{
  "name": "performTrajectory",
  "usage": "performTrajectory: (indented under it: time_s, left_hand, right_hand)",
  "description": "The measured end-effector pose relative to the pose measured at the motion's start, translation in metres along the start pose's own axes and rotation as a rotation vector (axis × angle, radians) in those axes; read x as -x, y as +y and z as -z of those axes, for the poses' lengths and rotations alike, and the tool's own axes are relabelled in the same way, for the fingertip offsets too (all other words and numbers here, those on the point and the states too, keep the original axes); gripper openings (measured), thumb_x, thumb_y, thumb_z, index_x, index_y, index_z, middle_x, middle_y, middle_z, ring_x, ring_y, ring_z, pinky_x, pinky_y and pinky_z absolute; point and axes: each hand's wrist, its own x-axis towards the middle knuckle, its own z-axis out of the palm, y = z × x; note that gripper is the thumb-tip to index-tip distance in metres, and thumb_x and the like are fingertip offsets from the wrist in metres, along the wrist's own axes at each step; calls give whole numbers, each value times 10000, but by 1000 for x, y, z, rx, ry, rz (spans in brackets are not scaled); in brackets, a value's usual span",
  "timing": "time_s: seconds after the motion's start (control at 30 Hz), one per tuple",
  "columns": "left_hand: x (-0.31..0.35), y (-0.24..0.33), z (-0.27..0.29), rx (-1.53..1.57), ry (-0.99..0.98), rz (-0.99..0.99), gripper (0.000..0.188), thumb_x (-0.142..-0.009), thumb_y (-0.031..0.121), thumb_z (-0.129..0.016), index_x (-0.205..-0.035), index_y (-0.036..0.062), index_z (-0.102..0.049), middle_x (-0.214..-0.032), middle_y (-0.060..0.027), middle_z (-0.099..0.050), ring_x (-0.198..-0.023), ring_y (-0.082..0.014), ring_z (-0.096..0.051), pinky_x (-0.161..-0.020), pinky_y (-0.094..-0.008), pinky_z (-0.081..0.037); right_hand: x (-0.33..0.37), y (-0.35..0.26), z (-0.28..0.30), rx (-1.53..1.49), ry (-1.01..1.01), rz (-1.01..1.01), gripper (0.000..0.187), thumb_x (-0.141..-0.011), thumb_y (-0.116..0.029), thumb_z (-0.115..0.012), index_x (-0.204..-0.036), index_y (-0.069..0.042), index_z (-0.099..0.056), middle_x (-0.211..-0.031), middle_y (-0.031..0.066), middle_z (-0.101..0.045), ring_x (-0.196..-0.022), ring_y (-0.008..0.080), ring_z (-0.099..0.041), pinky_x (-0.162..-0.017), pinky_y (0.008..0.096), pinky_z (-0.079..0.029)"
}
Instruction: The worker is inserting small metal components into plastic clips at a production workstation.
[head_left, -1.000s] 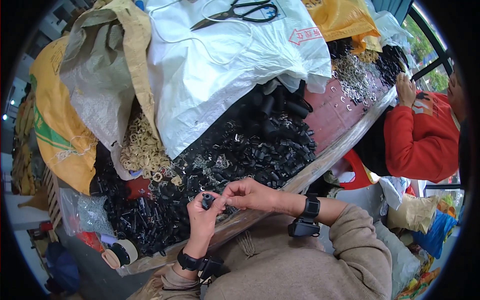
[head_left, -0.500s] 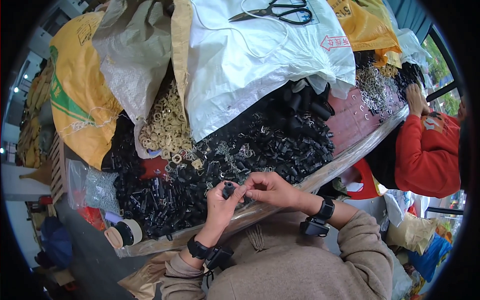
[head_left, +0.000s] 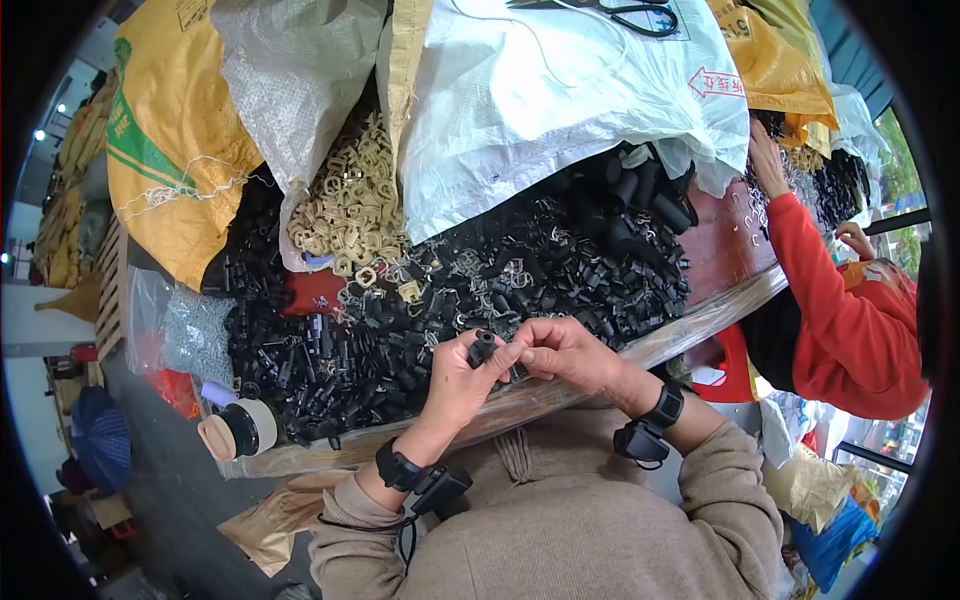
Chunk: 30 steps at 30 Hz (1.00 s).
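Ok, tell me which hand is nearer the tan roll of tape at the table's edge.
Left. The left hand is just right of the tan roll of tape; the right hand is beyond it, farther right.

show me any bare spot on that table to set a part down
Only the reddish table top shows bare, between the black parts pile and the red sleeve. A thin wooden edge strip too. Elsewhere parts and sacks crowd it.

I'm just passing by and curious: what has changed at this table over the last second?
Little changed. The view tilted, so the scissors now sit at the top edge. The left hand still pinches a small black part, and the right hand stays against it. The co-worker's hand has reached further over the table. The black parts pile and white sack stayed put.
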Motion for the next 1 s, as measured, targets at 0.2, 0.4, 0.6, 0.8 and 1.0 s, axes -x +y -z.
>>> performTrajectory:
  time_s: [0.2,0.4,0.6,0.8,1.0]
  left_hand:
    - [-2,-3,-1,-50,12,31,176,-745,166,-649,-716,17,-560,-582,6,-532,-498,-54,-478,-473,-182,-383]
    - [-5,-5,4,-98,0,35,152,-758,136,-626,-819,13,-560,-627,2,-530,-517,-55,-476,-476,-179,-387]
    - [0,1,7,426,-145,236,322,-801,104,-539,-1099,15,-454,-815,-40,-535,-627,-91,-498,-525,-197,-409]
    - [7,2,10,809,-317,273,408,-834,118,-471,-1212,24,-346,-932,-56,-526,-750,-133,-522,-601,-230,-419]
    - [10,-3,8,638,-242,281,408,-861,168,-460,-1223,23,-338,-989,-39,-525,-821,-123,-530,-632,-225,-402]
  right_hand:
    - [0,4,4,310,108,146,120,-824,-139,-527,-792,-24,-517,-668,-22,-480,-566,53,-418,-501,205,-356]
    - [4,-8,8,812,281,310,81,-774,-83,-544,-763,-7,-518,-663,34,-476,-569,110,-455,-513,238,-379]
    - [8,-11,1,869,274,362,53,-744,-44,-561,-743,-12,-519,-669,50,-474,-579,133,-470,-507,243,-373]
    - [9,-17,-9,903,244,429,71,-714,-34,-575,-760,-9,-528,-652,84,-489,-583,210,-514,-507,287,-411]
    - [12,-22,-15,995,229,392,203,-678,-36,-596,-865,-10,-521,-764,102,-504,-676,225,-523,-563,287,-429]
